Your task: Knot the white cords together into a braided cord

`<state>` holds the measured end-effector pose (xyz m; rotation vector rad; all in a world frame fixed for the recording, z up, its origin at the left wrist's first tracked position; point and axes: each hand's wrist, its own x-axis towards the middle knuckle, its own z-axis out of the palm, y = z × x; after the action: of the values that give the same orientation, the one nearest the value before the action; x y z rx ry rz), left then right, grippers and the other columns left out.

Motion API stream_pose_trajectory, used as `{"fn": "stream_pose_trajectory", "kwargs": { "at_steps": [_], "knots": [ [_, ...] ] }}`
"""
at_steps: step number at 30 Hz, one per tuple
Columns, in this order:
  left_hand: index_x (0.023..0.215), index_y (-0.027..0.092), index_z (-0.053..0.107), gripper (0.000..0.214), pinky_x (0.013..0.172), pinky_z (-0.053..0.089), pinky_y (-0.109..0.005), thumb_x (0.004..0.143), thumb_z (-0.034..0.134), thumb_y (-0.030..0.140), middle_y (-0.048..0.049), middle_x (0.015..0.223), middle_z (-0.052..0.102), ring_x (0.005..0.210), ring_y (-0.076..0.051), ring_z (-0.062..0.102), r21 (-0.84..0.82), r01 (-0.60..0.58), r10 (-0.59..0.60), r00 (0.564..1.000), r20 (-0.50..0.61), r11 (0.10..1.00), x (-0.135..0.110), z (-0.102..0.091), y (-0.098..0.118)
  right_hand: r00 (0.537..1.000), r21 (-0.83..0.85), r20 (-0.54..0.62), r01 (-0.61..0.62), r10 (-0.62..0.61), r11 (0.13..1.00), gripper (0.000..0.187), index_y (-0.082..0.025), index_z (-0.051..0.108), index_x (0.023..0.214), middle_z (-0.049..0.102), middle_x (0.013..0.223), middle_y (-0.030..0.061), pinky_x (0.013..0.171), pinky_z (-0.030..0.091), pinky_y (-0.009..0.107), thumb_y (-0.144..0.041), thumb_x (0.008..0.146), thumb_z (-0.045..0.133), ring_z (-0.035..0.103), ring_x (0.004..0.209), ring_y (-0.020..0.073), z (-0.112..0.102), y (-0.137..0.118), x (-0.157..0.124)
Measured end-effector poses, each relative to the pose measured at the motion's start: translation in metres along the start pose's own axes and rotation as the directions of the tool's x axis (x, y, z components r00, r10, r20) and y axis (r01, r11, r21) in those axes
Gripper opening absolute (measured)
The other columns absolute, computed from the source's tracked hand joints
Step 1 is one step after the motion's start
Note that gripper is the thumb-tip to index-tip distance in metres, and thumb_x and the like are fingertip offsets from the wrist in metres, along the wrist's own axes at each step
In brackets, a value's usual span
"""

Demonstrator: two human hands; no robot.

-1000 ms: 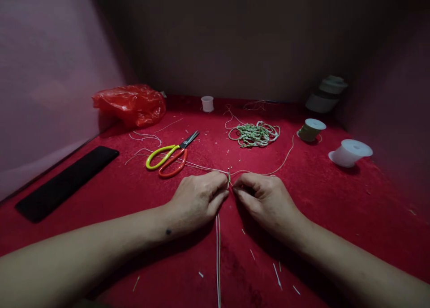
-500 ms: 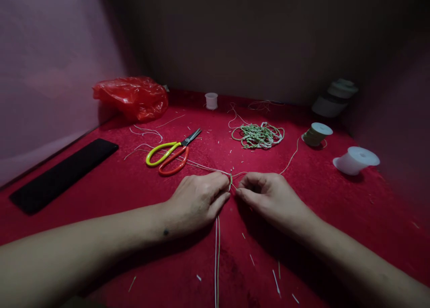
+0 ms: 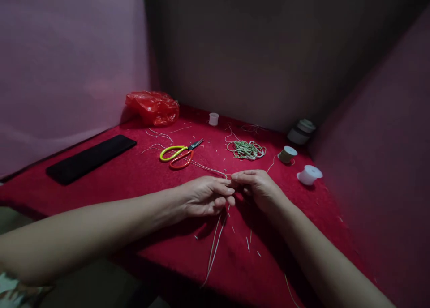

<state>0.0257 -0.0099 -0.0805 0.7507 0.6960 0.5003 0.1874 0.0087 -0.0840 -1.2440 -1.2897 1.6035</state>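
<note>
My left hand is turned partly palm up, its thumb and fingers closed on thin cords near the middle of the table. Two pale strands hang from under it toward the front edge, and others run off to the upper left. Touching its fingertips, my right hand pinches a thin cord as well. The knotted part is mostly hidden between the fingers. Behind the left hand lie scissors with one yellow and one red handle, blades apart. A tangled green-and-white knotted cord rests beyond the right hand.
At the right stand an olive-green cord spool, a white spool and a lidded container. A small white spool and a red plastic bag are at the back. Left lies a flat black object. Cord snippets are scattered about.
My left hand has rolled over, showing its palm side and fingers. The right hand has closed in until the fingertips meet. The camera view has shifted, showing the table's front edge.
</note>
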Motion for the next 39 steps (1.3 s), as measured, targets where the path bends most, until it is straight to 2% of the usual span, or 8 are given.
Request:
{"fn": "stream_pose_trajectory", "kwargs": {
  "at_steps": [3,8,14,17,23,27,33,39],
  "knots": [
    [0.077,0.011,0.055,0.011,0.028,0.021,-0.012,0.077,0.047,0.017,0.0045,0.051,0.047,0.029,0.0,0.024,-0.05,0.05,-0.049,0.998,0.027,0.998,-0.003,0.009,-0.004,1.0,-0.023,-0.012,-0.007,0.006,1.0,0.013,-0.013,0.06,0.059,0.048,0.045,-0.0028,0.04,0.021,0.022,-0.025,0.061,0.064,0.036,0.039,0.0056,-0.003,0.002,0.0],
    [0.067,0.015,0.055,0.013,0.03,0.015,-0.016,0.071,0.059,0.027,0.0075,0.041,0.032,0.032,-0.002,0.021,0.355,0.083,-0.06,0.995,-0.078,0.931,-0.05,-0.006,0.013,0.998,-0.097,-0.054,0.028,-0.034,0.995,0.014,-0.013,0.056,0.058,0.044,0.043,-0.0052,0.038,0.02,0.02,-0.025,0.063,0.062,0.032,0.037,0.004,-0.012,0.003,-0.002],
    [0.079,0.015,0.061,0.02,0.038,0.018,-0.017,0.077,0.052,0.033,0.0041,0.047,0.044,0.038,-0.002,0.032,0.794,0.09,0.2,0.945,-0.258,0.601,-0.123,-0.027,0.065,0.998,-0.167,-0.021,0.061,-0.066,0.984,0.008,-0.015,0.049,0.06,0.055,0.05,-0.0017,0.037,0.023,0.018,-0.019,0.064,0.054,0.035,0.037,0.0046,-0.009,0.002,-0.01],
    [0.076,0.01,0.06,0.023,0.043,0.022,-0.013,0.078,0.05,0.03,0.0045,0.052,0.048,0.043,0.001,0.036,0.884,0.127,0.343,0.889,-0.302,0.45,-0.133,-0.025,0.084,0.996,-0.177,-0.054,0.062,-0.073,0.982,0.006,-0.016,0.047,0.062,0.053,0.049,-0.003,0.036,0.023,0.018,-0.016,0.061,0.052,0.034,0.037,0.0049,-0.005,0.002,-0.01],
    [0.069,0.015,0.05,0.012,0.039,0.025,-0.016,0.075,0.05,0.026,0.0053,0.05,0.048,0.038,-0.003,0.039,0.921,0.07,0.252,0.951,-0.177,0.383,-0.073,-0.032,0.069,0.975,-0.21,-0.061,0.199,-0.216,0.957,0.022,-0.018,0.05,0.078,0.048,0.048,-0.0073,0.039,0.025,0.018,-0.012,0.057,0.045,0.036,0.04,0.0078,-0.006,0.008,-0.008],
    [0.062,0.017,0.047,0.012,0.04,0.028,-0.019,0.071,0.051,0.024,0.0053,0.046,0.048,0.037,-0.006,0.041,0.942,0.031,0.367,0.916,-0.161,0.335,-0.023,-0.039,0.05,0.95,-0.534,-0.024,0.252,-0.312,0.807,0.022,-0.015,0.062,0.066,0.052,0.052,-0.0021,0.046,0.031,0.021,-0.012,0.062,0.041,0.043,0.047,0.0098,-0.007,0.012,-0.007],
    [0.072,0.014,0.065,0.011,0.055,0.034,-0.019,0.07,0.057,0.021,0.001,0.063,0.059,0.059,-0.009,0.05,0.985,-0.112,0.538,0.843,0.023,0.133,0.013,-0.041,0.032,0.866,-0.845,0.022,0.284,-0.5,0.454,0.027,-0.018,0.071,0.084,0.061,0.071,0.0041,0.064,0.039,0.025,-0.017,0.073,0.047,0.053,0.065,0.0149,0.001,0.017,-0.007],
    [0.074,0.019,0.065,0.016,0.055,0.03,-0.022,0.077,0.051,0.024,-0.0006,0.073,0.055,0.062,-0.01,0.049,0.976,0.035,0.657,0.745,0.119,-0.216,0.008,-0.044,0.017,0.866,-0.872,-0.011,0.236,-0.499,0.429,0.025,-0.023,0.072,0.09,0.05,0.068,0.0023,0.059,0.037,0.024,-0.023,0.079,0.05,0.048,0.063,0.0139,0.006,0.021,-0.002]
  ]
}}
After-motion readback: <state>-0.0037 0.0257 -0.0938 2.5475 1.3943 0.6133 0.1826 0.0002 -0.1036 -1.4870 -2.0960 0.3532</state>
